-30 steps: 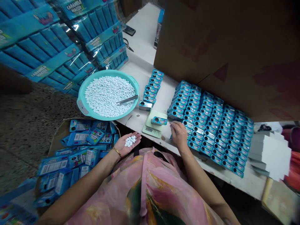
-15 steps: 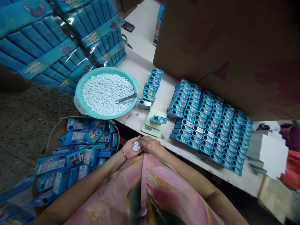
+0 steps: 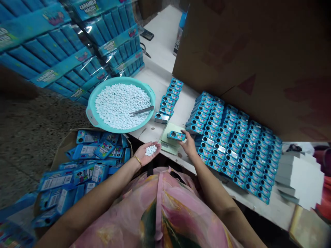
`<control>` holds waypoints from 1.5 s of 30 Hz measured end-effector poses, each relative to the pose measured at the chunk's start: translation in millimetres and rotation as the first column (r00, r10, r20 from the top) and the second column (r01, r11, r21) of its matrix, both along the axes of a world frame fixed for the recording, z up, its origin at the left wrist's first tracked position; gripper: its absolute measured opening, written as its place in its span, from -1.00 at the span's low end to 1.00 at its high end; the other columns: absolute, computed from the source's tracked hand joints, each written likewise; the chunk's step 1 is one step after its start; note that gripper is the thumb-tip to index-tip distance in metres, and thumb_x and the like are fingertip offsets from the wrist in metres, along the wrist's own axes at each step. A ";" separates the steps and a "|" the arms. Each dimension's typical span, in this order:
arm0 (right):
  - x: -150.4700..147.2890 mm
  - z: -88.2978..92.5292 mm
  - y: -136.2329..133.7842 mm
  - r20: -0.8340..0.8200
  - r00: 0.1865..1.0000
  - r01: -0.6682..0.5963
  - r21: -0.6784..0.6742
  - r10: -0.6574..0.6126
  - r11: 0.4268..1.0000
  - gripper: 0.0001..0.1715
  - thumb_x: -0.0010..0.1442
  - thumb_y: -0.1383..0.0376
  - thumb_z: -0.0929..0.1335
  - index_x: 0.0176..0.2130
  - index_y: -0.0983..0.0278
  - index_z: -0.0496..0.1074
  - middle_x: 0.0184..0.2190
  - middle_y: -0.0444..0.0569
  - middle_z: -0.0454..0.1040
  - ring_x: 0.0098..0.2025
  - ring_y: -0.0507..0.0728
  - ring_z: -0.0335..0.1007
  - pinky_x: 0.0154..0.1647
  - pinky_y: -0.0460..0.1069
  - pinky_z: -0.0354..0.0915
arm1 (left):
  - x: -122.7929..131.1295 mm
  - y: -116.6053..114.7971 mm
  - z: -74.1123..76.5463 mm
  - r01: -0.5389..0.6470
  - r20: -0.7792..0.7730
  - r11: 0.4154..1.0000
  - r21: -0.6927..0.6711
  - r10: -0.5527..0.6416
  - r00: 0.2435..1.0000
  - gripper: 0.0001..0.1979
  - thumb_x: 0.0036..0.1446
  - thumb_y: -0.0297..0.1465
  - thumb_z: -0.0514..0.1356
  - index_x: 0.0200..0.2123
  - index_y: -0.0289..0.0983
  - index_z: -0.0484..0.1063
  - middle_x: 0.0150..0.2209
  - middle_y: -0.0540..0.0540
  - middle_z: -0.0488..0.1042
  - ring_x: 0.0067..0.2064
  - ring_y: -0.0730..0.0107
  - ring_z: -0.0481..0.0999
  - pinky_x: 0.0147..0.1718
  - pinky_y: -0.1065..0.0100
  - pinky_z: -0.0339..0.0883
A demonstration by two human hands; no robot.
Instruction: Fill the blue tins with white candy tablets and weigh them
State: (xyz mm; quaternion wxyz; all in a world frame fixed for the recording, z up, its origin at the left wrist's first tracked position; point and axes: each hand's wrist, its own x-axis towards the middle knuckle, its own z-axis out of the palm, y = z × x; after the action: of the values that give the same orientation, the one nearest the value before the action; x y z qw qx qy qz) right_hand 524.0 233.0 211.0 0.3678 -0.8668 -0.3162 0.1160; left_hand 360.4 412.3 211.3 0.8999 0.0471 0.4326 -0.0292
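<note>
Blue tin point(image 3: 176, 135) is on or just above the scale point(image 3: 169, 148), one end in the grip of the right hand point(image 3: 189, 144); the left hand point(image 3: 142, 154), palm open, bears loose candies point(image 3: 151, 150) that could roll off if tilted

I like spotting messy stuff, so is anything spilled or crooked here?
I see no spilled white candies. The blue packets in the carton lie jumbled at different angles, unlike the neat rows of tins. The white tabletop has brown patches, so it looks worn or stained.
</note>
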 end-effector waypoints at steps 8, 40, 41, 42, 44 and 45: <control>-27.5 69.0 48.5 0.303 0.853 -0.327 -0.325 0.425 0.887 -0.49 0.08 0.33 0.29 0.05 0.19 0.20 -0.08 0.06 0.30 -0.08 0.22 0.14 -0.11 0.09 0.08 | 50.6 17.6 -25.7 -0.126 0.080 0.992 0.029 0.123 0.989 -0.84 0.07 -0.45 0.04 -0.40 -0.39 0.39 -0.51 -0.16 0.47 -0.44 0.32 0.49 -0.39 0.27 0.41; -5.6 1.5 -6.4 -0.203 0.979 0.061 0.228 -0.014 0.972 -0.29 -0.03 0.18 0.37 0.10 0.22 0.13 0.07 0.08 0.20 0.07 0.18 0.14 0.01 0.12 0.17 | -13.8 28.0 -13.4 -0.118 -0.018 0.990 0.076 0.119 0.993 -0.83 0.07 -0.49 0.05 -0.32 -0.43 0.41 -0.43 -0.25 0.49 -0.33 0.28 0.51 -0.30 0.26 0.43; -8.0 6.7 -12.5 -0.158 0.986 0.079 0.215 -0.046 0.973 -0.35 0.01 0.19 0.35 0.08 0.21 0.15 0.07 0.07 0.21 0.07 0.18 0.14 0.01 0.13 0.17 | -19.2 26.1 -13.8 -0.109 -0.015 0.992 0.066 0.110 0.994 -0.83 0.08 -0.49 0.05 -0.31 -0.43 0.41 -0.42 -0.26 0.49 -0.32 0.28 0.51 -0.29 0.26 0.43; -10.5 11.0 -18.1 -0.121 0.989 0.109 0.208 -0.085 0.972 -0.43 0.04 0.19 0.32 0.05 0.22 0.20 0.04 0.07 0.23 0.06 0.17 0.15 -0.02 0.12 0.19 | -24.1 24.4 -14.3 -0.101 -0.012 0.993 0.058 0.102 0.995 -0.82 0.08 -0.50 0.04 -0.31 -0.43 0.41 -0.41 -0.26 0.50 -0.30 0.27 0.51 -0.28 0.25 0.43; -15.2 16.5 -27.5 -0.069 0.981 0.191 0.215 -0.181 0.958 -0.57 0.09 0.21 0.28 -0.02 0.24 0.28 -0.03 0.07 0.29 0.00 0.15 0.21 -0.08 0.09 0.25 | -32.2 21.9 -15.4 -0.082 -0.001 0.996 0.045 0.082 0.997 -0.81 0.09 -0.50 0.03 -0.28 -0.43 0.41 -0.37 -0.26 0.50 -0.27 0.25 0.51 -0.25 0.23 0.42; -16.9 17.8 -31.1 -0.051 0.973 0.233 0.224 -0.227 0.946 -0.62 0.11 0.22 0.26 -0.05 0.25 0.31 -0.06 0.06 0.32 -0.04 0.14 0.24 -0.11 0.08 0.26 | -35.3 21.1 -15.7 -0.070 0.007 0.997 0.041 0.070 0.998 -0.80 0.09 -0.51 0.02 -0.27 -0.43 0.41 -0.35 -0.27 0.50 -0.26 0.24 0.51 -0.24 0.22 0.41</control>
State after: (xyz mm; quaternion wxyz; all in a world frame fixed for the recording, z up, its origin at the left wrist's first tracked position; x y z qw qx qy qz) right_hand 507.2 201.9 228.8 0.4799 -0.8482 -0.2198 0.0456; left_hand 325.1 433.5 195.5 0.9005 0.0508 0.4318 0.0113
